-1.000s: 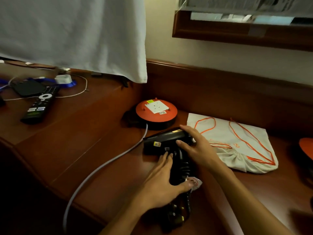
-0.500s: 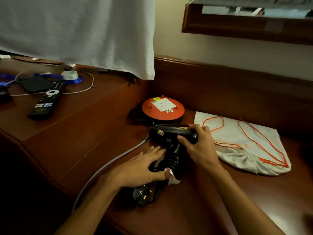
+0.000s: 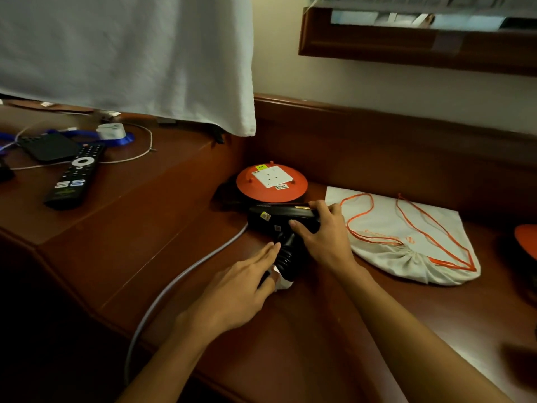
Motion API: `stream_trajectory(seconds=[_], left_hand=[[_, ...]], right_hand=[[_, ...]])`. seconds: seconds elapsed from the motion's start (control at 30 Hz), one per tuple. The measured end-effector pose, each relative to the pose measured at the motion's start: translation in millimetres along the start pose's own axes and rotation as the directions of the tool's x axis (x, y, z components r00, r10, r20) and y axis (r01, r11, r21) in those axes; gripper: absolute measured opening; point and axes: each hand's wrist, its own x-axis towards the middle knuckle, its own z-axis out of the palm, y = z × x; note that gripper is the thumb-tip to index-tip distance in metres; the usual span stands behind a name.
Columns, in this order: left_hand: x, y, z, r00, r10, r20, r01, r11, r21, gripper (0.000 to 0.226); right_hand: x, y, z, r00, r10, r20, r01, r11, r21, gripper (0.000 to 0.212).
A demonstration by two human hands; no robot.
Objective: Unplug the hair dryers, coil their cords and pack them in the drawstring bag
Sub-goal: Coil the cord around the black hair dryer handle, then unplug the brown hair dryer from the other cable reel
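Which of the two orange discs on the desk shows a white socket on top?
The round orange cable reel behind the black hair dryer; the other orange disc is cut off at the right edge.

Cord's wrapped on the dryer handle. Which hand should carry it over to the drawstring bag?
Probably the right hand: it grips the hair dryer by its body, with the drawstring bag lying just to its right. The left hand rests flat against the coiled cord, farther from the bag.

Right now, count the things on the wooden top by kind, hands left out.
Hair dryer: 1
Orange extension reels: 2, one whole, one cut off at the right edge
Drawstring bag: 1
Remote control: 1
Black box: 1
Total: 6
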Motion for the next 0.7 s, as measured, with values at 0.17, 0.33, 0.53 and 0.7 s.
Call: stream_trajectory(seconds=[0.17, 0.33, 0.53, 0.7], left_hand=[[0.3, 18.2, -2.8, 0.996, 0.049, -0.071, -0.041, 0.994, 0.103, 0.066], [10.3, 59.7, -0.5, 0.979, 0.182, -0.09, -0.172, 0.979, 0.114, 0.067], [34.9, 127.6, 19.9, 0.953, 0.302, -0.022, -0.302, 0.953, -0.01, 0.064], [53.7, 198.4, 45.3, 0.908, 0.415, 0.053, -0.411, 0.909, -0.076, 0.059]], right_hand=[[-7.8, 2.4, -20.7, 0.999, 0.018, 0.046, -0.022, 0.995, 0.097, 0.059], [-24.7, 15.6, -70.4, 0.999, 0.041, -0.007, -0.04, 0.995, 0.09, 0.057], [-58.1, 47.2, -164.2, 0.991, 0.084, -0.104, -0.083, 0.996, 0.013, 0.043], [-106.2, 68.6, -244.0, 0.971, 0.121, -0.208, -0.139, 0.988, -0.072, 0.031]])
